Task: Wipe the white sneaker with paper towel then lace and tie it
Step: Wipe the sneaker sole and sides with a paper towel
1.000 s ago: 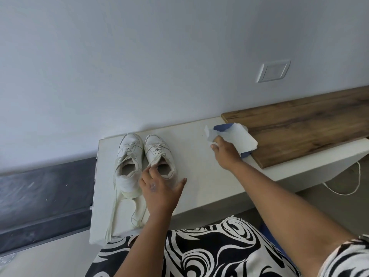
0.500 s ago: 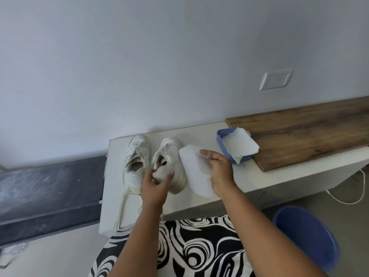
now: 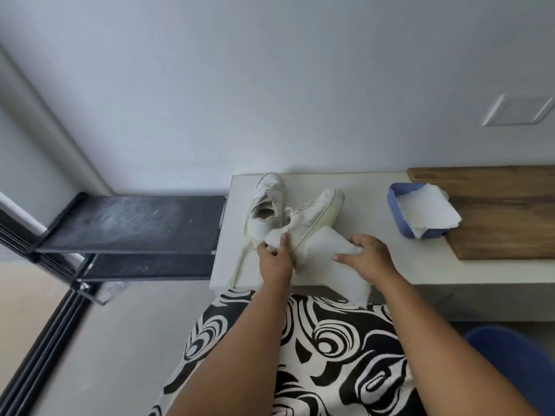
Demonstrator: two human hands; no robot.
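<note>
White low-top sneaker: tipped on its side on the white ledge, heel gripped by the left hand. White paper towel sheet: pinched by the right hand, just beside the sole. Second white sneaker: upright, touching the first. Blue rectangular tray of paper sheets: near the wooden board.

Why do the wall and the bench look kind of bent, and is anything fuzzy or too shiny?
Head view: the wide lens bows straight lines, so the wall corner leans and the white bench edge curves; light is soft and even, with no glare and only faint shadows; the sneaker, paper towel, left hand and right hand look slightly soft, and the blue bin at the corner is blurry.
</note>
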